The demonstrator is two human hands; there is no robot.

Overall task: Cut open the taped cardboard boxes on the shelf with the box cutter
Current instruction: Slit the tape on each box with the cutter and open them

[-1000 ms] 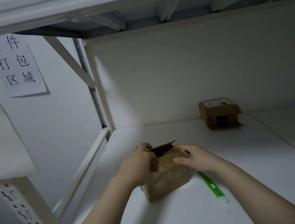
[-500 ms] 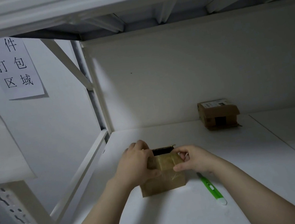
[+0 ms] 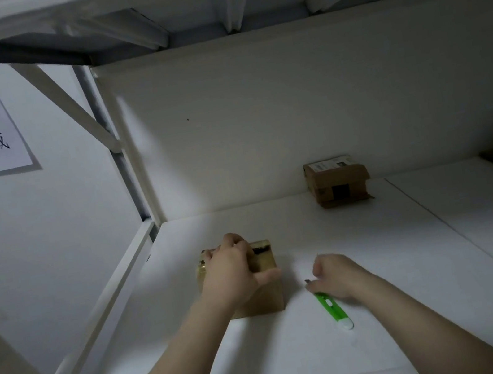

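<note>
Left hand (image 3: pixel 233 274) grips box (image 3: pixel 268 297); box cutter (image 3: pixel 332 306) tip lies under right hand (image 3: pixel 340 277) fingers (image 3: pixel 318 270).

On the shelf (image 3: pixel 432 270), the near box (image 3: pixel 262 297) is held from above by the left hand (image 3: pixel 231 271). The box cutter (image 3: pixel 332 307) is laid just right of it, its far end under the right hand (image 3: pixel 340 275). The far box (image 3: pixel 337 184) is set well behind, rightward.

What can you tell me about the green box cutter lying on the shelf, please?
The box cutter is slim, bright green plastic with a white cap at its near end and a dark blade tip at the far end. It lies slantwise on the white shelf, right of the cardboard box, apart from it. The right hand lies over its far part; whether it grips is unclear.
</note>
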